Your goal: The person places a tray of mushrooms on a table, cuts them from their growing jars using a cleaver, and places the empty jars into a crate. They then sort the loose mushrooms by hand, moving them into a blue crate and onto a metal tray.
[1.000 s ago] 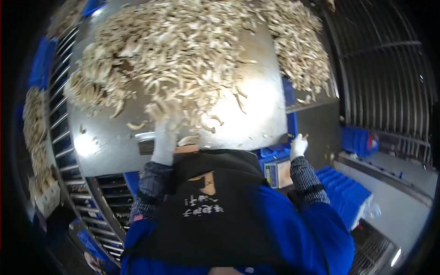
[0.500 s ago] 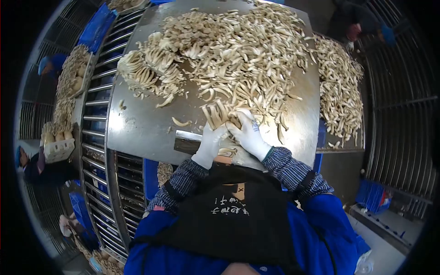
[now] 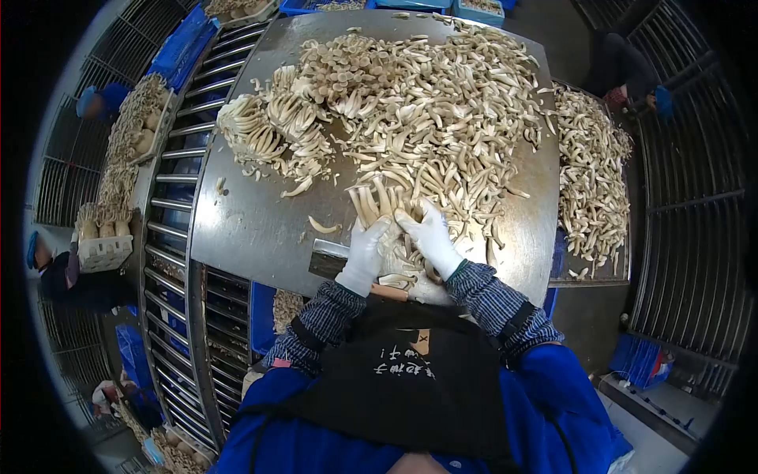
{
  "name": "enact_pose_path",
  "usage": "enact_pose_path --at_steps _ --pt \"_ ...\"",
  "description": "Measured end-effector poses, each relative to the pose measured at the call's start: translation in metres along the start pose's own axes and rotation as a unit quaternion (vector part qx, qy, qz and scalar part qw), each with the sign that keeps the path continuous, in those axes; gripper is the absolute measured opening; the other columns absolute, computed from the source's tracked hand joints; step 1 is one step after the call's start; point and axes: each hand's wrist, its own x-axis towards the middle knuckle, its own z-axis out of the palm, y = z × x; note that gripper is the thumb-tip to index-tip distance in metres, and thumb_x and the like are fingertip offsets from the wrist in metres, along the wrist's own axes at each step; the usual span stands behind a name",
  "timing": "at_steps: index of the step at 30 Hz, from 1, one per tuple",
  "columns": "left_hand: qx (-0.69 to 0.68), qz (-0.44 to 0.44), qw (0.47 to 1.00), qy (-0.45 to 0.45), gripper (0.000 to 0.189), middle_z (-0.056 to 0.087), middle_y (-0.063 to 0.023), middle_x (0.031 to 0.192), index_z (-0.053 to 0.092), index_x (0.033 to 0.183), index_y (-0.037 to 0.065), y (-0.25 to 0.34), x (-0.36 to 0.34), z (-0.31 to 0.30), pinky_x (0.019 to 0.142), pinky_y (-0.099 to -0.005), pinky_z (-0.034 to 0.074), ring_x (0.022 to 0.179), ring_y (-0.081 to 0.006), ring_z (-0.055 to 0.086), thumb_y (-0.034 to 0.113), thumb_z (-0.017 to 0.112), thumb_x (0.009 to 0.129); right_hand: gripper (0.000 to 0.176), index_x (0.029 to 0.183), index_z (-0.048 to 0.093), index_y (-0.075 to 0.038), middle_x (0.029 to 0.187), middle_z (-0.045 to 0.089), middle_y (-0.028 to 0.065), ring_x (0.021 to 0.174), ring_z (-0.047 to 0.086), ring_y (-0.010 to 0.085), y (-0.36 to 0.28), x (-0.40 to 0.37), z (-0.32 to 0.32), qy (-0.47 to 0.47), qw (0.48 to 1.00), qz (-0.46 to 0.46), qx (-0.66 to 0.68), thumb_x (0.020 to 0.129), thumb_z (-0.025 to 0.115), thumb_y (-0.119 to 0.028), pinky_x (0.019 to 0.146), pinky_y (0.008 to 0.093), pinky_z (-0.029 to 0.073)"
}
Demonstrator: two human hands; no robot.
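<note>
My left hand (image 3: 366,254), in a white glove, is closed round the lower part of a mushroom cluster (image 3: 376,201) whose stems fan out away from me. My gloved right hand (image 3: 431,238) pinches the cluster's right side, thumb pressed near the stems. What lies under the fingers is partly hidden. Beside my left hand, a cleaver's shiny blade (image 3: 328,257) rests on the steel table (image 3: 253,229); a wooden handle (image 3: 388,292) shows by the apron. Several loose stems (image 3: 397,280) lie between my wrists. Just beyond my hands spreads a large pile of separated mushrooms (image 3: 442,118).
Whole clusters (image 3: 251,130) sit at the table's left. A roller conveyor (image 3: 175,201) runs along that side. On the right, another table carries a mushroom heap (image 3: 592,174). Co-workers are at the left and upper right; one at left is beside a white crate (image 3: 106,251).
The view has shifted, so the table appears slightly lower and further right. My hands still hold the cluster; my right fingers have moved slightly along it, and more stems show between my hands.
</note>
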Motion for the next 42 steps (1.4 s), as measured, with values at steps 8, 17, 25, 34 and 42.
enact_pose_path --at_steps 8,17,25,34,42 --pt "-0.208 -0.058 0.976 -0.030 0.050 0.053 -0.0103 0.147 0.046 0.146 0.006 -0.012 0.009 -0.015 0.115 -0.0476 0.041 0.136 -0.0270 0.051 0.020 0.059 0.100 0.026 0.111 0.066 0.003 0.091 0.070 0.0050 0.080 0.060 0.0113 0.024 0.002 -0.009 0.099 0.991 0.055 0.067 0.094 0.071 -0.016 0.073 0.0288 0.050" --pt "-0.181 -0.071 0.973 -0.126 0.048 0.064 -0.0099 0.128 0.047 0.142 0.001 -0.011 0.022 -0.029 0.098 -0.0434 0.054 0.111 -0.0260 0.067 0.027 0.056 0.102 0.022 0.112 0.067 0.002 0.082 0.065 -0.0002 0.069 0.056 0.0060 0.019 -0.014 -0.003 -0.045 0.994 0.072 0.070 0.096 0.062 -0.012 0.059 0.0243 0.045" --pt "0.011 -0.026 1.000 -0.011 0.057 0.058 -0.0098 0.136 0.043 0.146 0.002 -0.010 0.017 -0.011 0.109 -0.0414 0.046 0.125 -0.0232 0.057 0.021 0.064 0.096 0.018 0.100 0.067 -0.004 0.075 0.066 0.0027 0.063 0.057 0.0082 -0.014 0.007 -0.007 0.061 0.998 0.022 -0.024 0.095 0.068 -0.022 0.059 0.0245 0.046" --pt "-0.025 -0.134 0.990 -0.039 0.046 0.064 -0.0135 0.126 0.050 0.139 0.002 0.001 0.008 -0.013 0.092 -0.0462 0.057 0.115 -0.0261 0.064 0.024 0.059 0.099 0.053 0.118 0.058 0.000 0.094 0.064 0.0096 0.076 0.058 0.0157 0.006 0.009 -0.020 0.006 0.989 0.145 0.031 0.087 0.074 -0.039 0.058 0.0289 0.049" --pt "0.026 -0.078 0.996 -0.043 0.042 0.067 -0.0062 0.120 0.056 0.132 0.004 0.013 0.013 -0.010 0.100 -0.0371 0.051 0.111 -0.0198 0.064 0.013 0.067 0.093 0.038 0.110 0.068 0.001 0.082 0.071 0.0063 0.063 0.059 0.0110 0.009 0.008 -0.019 0.009 0.981 0.097 0.165 0.094 0.070 -0.034 0.055 0.0258 0.046"
